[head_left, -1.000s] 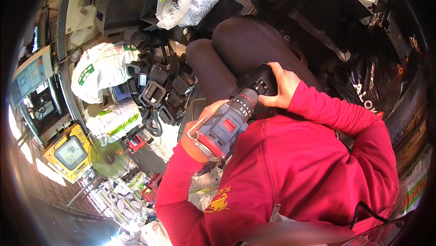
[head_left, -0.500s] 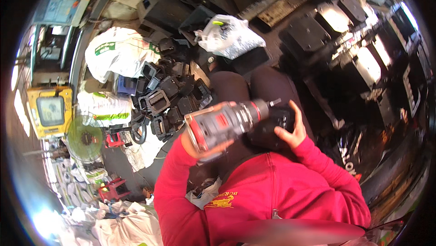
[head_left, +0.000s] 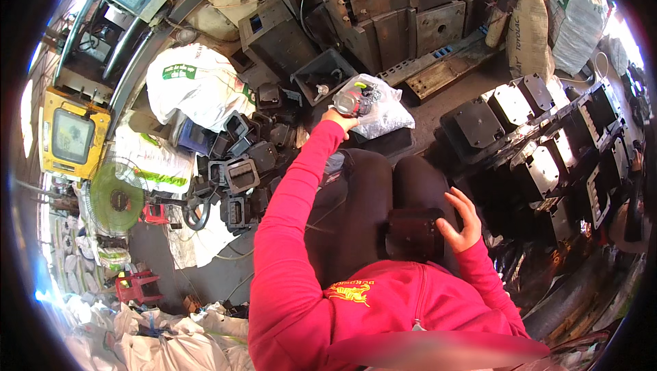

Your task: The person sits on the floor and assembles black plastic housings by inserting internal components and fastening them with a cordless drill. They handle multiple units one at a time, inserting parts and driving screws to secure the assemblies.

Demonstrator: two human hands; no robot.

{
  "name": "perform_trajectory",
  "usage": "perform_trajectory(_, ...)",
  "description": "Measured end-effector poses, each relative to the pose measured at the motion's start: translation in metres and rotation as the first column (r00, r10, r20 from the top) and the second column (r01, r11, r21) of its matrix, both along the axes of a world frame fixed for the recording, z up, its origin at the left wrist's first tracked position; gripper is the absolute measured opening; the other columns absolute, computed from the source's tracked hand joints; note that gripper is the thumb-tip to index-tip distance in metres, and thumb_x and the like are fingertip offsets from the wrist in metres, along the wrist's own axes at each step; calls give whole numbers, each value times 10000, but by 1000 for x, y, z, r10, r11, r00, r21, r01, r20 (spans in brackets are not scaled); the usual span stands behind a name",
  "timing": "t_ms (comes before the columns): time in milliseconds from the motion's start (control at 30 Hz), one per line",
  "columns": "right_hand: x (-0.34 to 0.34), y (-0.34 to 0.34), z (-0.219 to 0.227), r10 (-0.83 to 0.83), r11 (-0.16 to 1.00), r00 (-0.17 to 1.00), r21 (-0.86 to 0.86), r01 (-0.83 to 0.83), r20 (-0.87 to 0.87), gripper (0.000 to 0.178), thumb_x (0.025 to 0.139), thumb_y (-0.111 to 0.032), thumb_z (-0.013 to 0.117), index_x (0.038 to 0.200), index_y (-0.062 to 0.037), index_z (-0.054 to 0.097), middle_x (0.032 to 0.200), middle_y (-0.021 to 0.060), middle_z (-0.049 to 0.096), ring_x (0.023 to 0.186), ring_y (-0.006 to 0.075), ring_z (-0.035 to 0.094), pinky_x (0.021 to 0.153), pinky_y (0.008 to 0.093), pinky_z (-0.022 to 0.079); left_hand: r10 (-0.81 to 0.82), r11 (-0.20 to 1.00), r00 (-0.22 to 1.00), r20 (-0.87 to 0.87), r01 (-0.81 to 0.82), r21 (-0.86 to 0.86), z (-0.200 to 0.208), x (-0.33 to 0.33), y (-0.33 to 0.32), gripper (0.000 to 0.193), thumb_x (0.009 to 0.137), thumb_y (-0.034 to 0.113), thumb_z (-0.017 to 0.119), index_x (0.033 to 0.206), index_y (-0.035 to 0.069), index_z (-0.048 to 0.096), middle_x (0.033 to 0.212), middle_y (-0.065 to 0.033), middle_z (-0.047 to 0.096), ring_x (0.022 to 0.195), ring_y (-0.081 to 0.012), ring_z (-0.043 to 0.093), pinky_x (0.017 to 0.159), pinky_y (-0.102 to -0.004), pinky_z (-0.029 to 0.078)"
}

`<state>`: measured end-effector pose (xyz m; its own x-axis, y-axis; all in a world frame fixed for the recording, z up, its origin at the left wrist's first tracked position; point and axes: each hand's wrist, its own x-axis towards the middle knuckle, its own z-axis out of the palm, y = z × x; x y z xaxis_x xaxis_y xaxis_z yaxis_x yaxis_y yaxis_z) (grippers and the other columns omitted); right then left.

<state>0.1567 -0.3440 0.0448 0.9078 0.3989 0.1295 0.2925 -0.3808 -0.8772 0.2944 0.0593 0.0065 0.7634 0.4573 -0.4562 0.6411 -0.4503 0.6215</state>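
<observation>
My left hand (head_left: pixel 340 122) is closed around a red and grey cordless drill (head_left: pixel 351 101), out beyond my knees at the clear plastic bag (head_left: pixel 383 114). Small dark and shiny pieces, too small to name, fill the bag. The drill's bit is hidden from this angle. On my lap lies a black plastic housing (head_left: pixel 413 235). Beside its right edge is my right hand (head_left: pixel 465 224), fingers stretched out and thumb at the housing's corner; whether the thumb touches it I cannot tell.
To the left is a heap of black square frames (head_left: pixel 241 174) beside a white sack (head_left: pixel 195 83). Black housings (head_left: pixel 472 124) stand in rows at the right. A dark crate (head_left: pixel 311 80) sits beyond the heap, and a green fan (head_left: pixel 118 196) at far left.
My left hand has carried the drill from above my lap forward to the plastic bag. My right hand has shifted slightly, its fingers still spread beside the housing, which stays on my lap.
</observation>
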Motion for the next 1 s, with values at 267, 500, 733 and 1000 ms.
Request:
perform_trajectory(267, 48, 34, 2, 124, 911, 929, 412, 34, -350, 396, 913, -150, 637, 1282, -22, 573, 1264, 131, 604, 1199, 234, 560, 976, 360, 463, -37, 997, 986, 160, 47, -62, -6, -16, 5, 369, 763, 211, 800, 1029, 16, 635, 676, -57, 652, 468, -137, 589, 447, -302, 482)
perform_trajectory(500, 111, 106, -14, 446, 576, 604, 728, 371, -660, 524, 981, -295, 537, 1432, -69, 400, 1407, 154, 484, 1234, 269, 526, 947, 389, 484, 39, 892, 868, 495, 193, -410, 65, -104, 3, 254, 814, 107, 749, 1011, 26, 611, 790, -50, 643, 502, -127, 573, 456, -274, 475)
perform_trajectory(733, 102, 145, -4, 711, 516, 304, 764, 387, -634, 532, 980, -377, 535, 1383, -42, 449, 1298, 134, 561, 1154, 229, 581, 937, 389, 510, 59, 732, 886, 459, 275, -624, 118, -200, -36, 272, 841, 46, 666, 1093, -20, 589, 925, -133, 666, 594, -160, 604, 537, -284, 512)
perform_trajectory(1000, 55, 116, 5, 632, 585, 340, 716, 380, -696, 333, 980, -182, 559, 1262, -5, 561, 1089, 78, 665, 946, 151, 669, 809, 288, 580, 39, 809, 895, 445, 233, -540, 120, -246, -67, 260, 812, 53, 741, 1036, -5, 624, 872, -73, 681, 585, -99, 588, 518, -236, 472)
